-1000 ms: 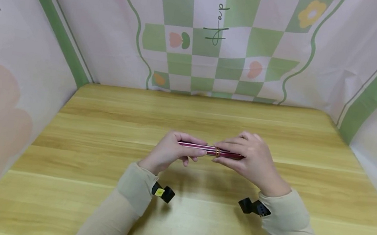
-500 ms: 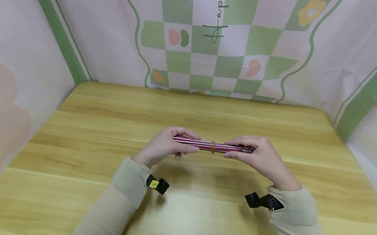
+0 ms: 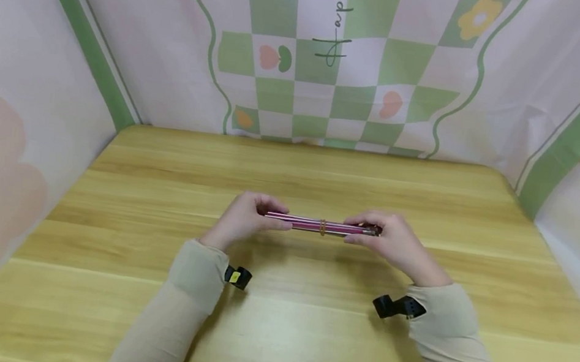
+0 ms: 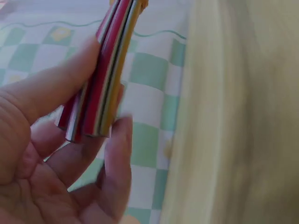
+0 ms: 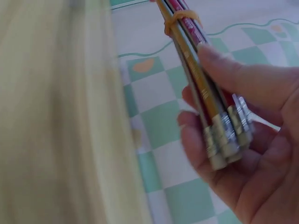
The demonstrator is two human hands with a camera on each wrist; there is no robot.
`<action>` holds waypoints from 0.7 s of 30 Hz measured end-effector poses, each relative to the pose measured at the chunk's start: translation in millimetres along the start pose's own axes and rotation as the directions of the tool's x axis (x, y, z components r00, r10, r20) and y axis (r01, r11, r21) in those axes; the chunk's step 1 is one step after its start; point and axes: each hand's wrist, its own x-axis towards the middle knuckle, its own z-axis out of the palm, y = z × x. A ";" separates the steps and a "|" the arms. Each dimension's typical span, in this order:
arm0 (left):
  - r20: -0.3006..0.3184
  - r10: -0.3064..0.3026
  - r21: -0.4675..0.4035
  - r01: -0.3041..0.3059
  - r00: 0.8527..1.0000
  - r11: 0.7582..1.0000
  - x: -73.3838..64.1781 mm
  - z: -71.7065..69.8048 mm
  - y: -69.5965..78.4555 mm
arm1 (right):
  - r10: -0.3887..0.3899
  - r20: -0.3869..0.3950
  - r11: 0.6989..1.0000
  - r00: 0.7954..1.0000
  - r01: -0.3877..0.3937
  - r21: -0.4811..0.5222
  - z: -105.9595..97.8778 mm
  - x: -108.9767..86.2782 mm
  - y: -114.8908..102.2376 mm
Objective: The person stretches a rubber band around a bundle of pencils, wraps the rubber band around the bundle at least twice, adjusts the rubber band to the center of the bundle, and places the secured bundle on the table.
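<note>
A bundle of pencils (image 3: 306,224), red, yellow and striped, lies level between both hands above the table. An orange rubber band (image 3: 322,227) is wrapped round its middle. My left hand (image 3: 243,218) pinches the left end between thumb and fingers; flat, unsharpened pencil ends (image 4: 96,130) show in the left wrist view. At the other end, my right hand (image 3: 390,241) holds the bundle, thumb on one side and fingers on the other. Metal ferrules and erasers (image 5: 226,140) point toward that palm in the right wrist view. The rubber band (image 5: 175,21) sits beyond the right thumb.
Under the hands spreads a wooden table (image 3: 279,340). A printed cloth (image 3: 313,91) with green checks hangs behind its far edge, and more cloth hangs at both sides. Each wrist carries a small black camera (image 3: 388,307).
My right hand has shifted from near the rubber band to the eraser end. My left hand has moved left toward the opposite end, so more of the bundle's middle shows between them.
</note>
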 end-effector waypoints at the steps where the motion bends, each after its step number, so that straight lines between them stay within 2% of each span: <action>1: -0.014 0.004 0.052 -0.004 1.000 0.999 1.0 1.1 -1.4 | -0.009 0.004 1.000 1.000 0.009 -0.014 2.4 1.6 1.8; 3: -0.028 0.008 0.127 -0.004 1.000 0.992 2.8 3.6 -4.3 | -0.025 0.011 0.999 1.000 0.026 -0.046 7.4 4.6 5.5; 6: -0.035 -0.001 0.191 0.008 0.999 0.982 4.9 7.7 -8.2 | -0.028 0.035 0.998 0.999 0.030 -0.055 14.4 8.3 11.1; 11: -0.029 -0.003 0.266 0.011 1.000 0.964 7.9 12.9 -14.5 | -0.015 0.091 0.998 0.996 0.021 -0.064 23.2 10.3 20.1; 18: -0.001 -0.083 0.352 0.078 0.997 0.933 7.4 15.6 -20.1 | 0.017 0.142 0.997 0.990 -0.006 -0.074 33.8 9.4 29.1; 21: -0.010 -0.086 0.382 0.083 0.996 0.920 8.1 15.7 -21.7 | 0.017 0.135 0.997 0.991 -0.006 -0.080 35.7 10.1 30.2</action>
